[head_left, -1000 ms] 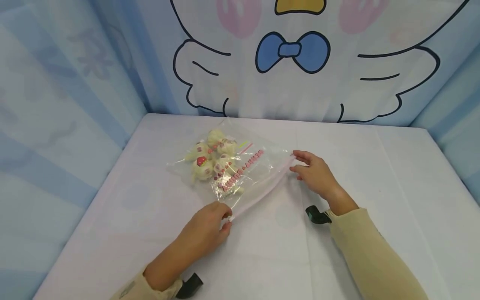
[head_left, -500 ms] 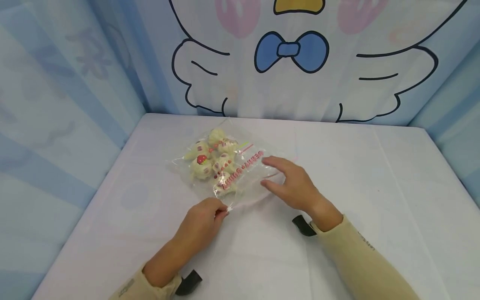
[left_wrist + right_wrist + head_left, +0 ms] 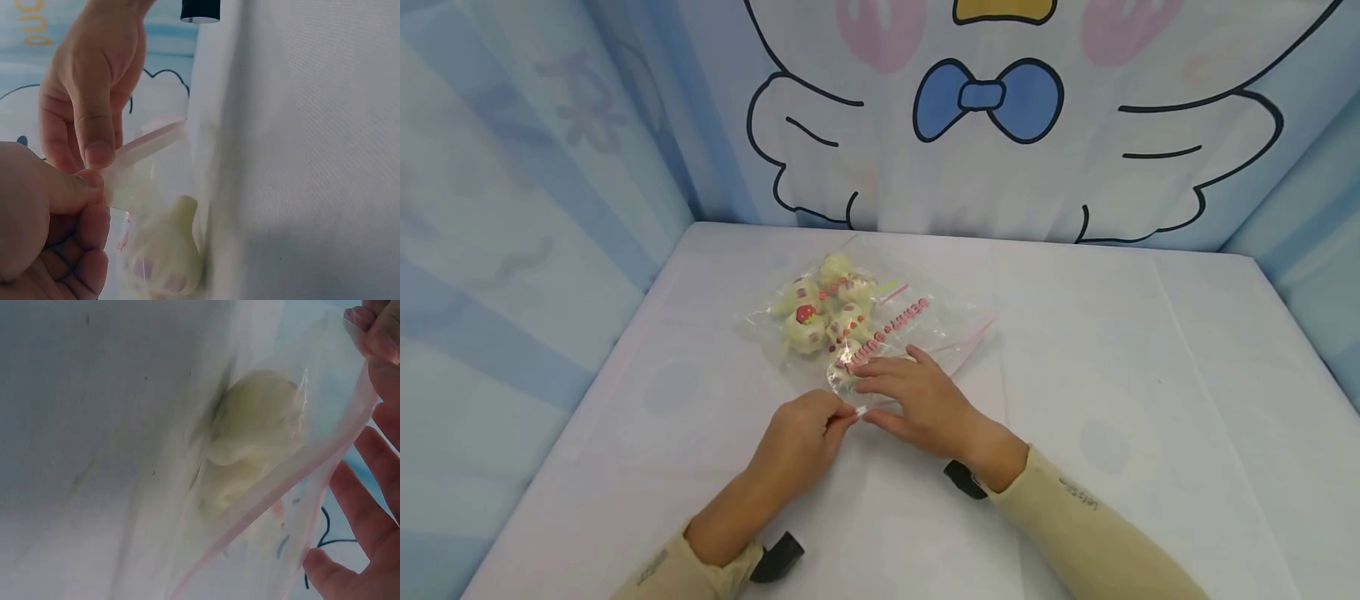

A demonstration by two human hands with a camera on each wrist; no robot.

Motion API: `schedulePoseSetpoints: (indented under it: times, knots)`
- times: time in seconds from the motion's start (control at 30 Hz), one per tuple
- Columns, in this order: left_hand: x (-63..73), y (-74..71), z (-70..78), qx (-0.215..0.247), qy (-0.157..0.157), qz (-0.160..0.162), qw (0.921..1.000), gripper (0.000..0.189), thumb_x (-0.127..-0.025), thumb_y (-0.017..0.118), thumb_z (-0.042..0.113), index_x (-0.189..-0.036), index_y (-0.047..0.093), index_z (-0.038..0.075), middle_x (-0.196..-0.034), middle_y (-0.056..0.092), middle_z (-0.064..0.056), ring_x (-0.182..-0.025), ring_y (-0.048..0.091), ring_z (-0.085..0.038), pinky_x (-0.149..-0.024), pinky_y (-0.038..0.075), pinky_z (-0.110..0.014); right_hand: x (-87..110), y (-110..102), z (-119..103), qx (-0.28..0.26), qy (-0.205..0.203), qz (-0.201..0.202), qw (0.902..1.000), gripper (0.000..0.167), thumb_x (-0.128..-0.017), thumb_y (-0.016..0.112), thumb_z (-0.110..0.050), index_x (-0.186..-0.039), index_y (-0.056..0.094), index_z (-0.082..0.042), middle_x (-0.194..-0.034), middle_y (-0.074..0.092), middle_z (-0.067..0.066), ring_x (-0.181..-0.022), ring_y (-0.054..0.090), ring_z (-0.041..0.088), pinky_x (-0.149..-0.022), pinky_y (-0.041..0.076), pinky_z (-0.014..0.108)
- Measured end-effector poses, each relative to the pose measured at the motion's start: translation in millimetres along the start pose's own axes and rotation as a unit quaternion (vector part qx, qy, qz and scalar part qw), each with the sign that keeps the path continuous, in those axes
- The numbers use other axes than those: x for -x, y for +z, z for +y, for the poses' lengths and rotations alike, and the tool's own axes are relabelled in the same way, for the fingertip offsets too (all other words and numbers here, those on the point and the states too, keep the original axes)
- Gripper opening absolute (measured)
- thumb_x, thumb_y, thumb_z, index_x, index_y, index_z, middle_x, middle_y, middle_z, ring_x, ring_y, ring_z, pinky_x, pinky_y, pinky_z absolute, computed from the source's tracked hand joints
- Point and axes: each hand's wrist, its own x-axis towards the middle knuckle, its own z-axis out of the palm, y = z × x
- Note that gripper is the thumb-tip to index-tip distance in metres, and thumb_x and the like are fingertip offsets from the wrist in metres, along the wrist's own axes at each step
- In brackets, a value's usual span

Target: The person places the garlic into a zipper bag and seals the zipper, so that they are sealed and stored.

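Observation:
A clear zip bag point(image 3: 943, 329) with a pink-edged mouth and red lettering lies on the table. It holds several pale yellow figures point(image 3: 805, 329) with red and purple marks; one rounded yellow figure point(image 3: 165, 259) shows blurred through the plastic in the left wrist view. My left hand point(image 3: 801, 437) pinches the bag's near corner between thumb and fingers. Close beside it, my right hand point(image 3: 928, 408) reaches over the bag's mouth, its thumb tip at that same corner. In the right wrist view the outer fingers point(image 3: 369, 512) are spread and fairly straight along the pink edge.
A white cloth point(image 3: 1120, 375) covers the table. Blue-and-white curtains point(image 3: 512, 275) with printed cartoon shapes stand behind and along both sides. A dark camera mount point(image 3: 778, 557) sticks out from the left sleeve, and another dark mount point(image 3: 964, 479) from the right.
My right hand has let go of the bag's far corner and slid left along its mouth to my left hand. The left hand has closed into a tighter pinch at the near corner.

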Motion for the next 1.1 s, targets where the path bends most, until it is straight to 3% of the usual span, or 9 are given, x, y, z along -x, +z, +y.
schedulePoseSetpoints:
  times: [0.07,0.2,0.33,0.7,1.1]
  knots:
    - [-0.9,-0.6,-0.2,0.001,0.0,-0.002,1.0,0.017,-0.073,0.082,-0.009,-0.081,0.071,0.001,-0.077,0.065,-0.005,-0.07,0.065,-0.017,-0.064,0.055,-0.031,-0.7,3,0,0.015,-0.016,0.02,0.9996,0.025,-0.081,0.083,-0.017,-0.105,0.075,-0.012,-0.124,0.067,0.004,-0.117,0.06,0.02,-0.101,0.038,0.064]
    - [-2.9,-1.5,-0.8,0.0,-0.002,-0.006,1.0,0.016,-0.074,0.082,-0.008,-0.081,0.071,0.001,-0.078,0.065,-0.005,-0.071,0.064,-0.017,-0.064,0.055,-0.031,-2.0,9,1,0.033,-0.044,0.058,0.9968,0.017,-0.08,0.083,-0.013,-0.092,0.071,-0.013,-0.116,0.067,0.004,-0.11,0.059,0.023,-0.094,0.044,0.052]
    - [-5.2,-2.2,-1.4,0.001,-0.001,-0.007,1.0,0.016,-0.074,0.083,-0.006,-0.083,0.073,0.002,-0.078,0.064,-0.004,-0.07,0.062,-0.016,-0.062,0.054,-0.028,-2.8,11,1,0.051,-0.053,0.074,0.9945,0.016,-0.082,0.081,-0.013,-0.09,0.067,-0.013,-0.113,0.066,0.004,-0.11,0.057,0.025,-0.091,0.042,0.046]
    - [-8.2,-3.1,1.3,-0.002,0.005,0.0,1.0,0.018,-0.073,0.084,-0.007,-0.084,0.072,0.001,-0.079,0.064,-0.005,-0.071,0.063,-0.016,-0.062,0.054,-0.027,2.1,4,6,0.081,-0.041,0.069,0.9935,0.017,-0.081,0.08,-0.012,-0.092,0.067,-0.011,-0.114,0.066,0.004,-0.119,0.055,0.029,-0.096,0.04,0.064]
    - [-4.5,-3.3,3.5,-0.011,-0.021,0.001,0.9997,0.016,-0.07,0.08,-0.006,-0.076,0.068,0.003,-0.072,0.059,0.0,-0.063,0.055,-0.01,-0.056,0.048,-0.02,11.8,-4,23,0.094,-0.013,0.069,0.9931,0.018,-0.082,0.079,-0.01,-0.094,0.066,-0.011,-0.119,0.063,0.008,-0.124,0.053,0.033,-0.097,0.036,0.07]
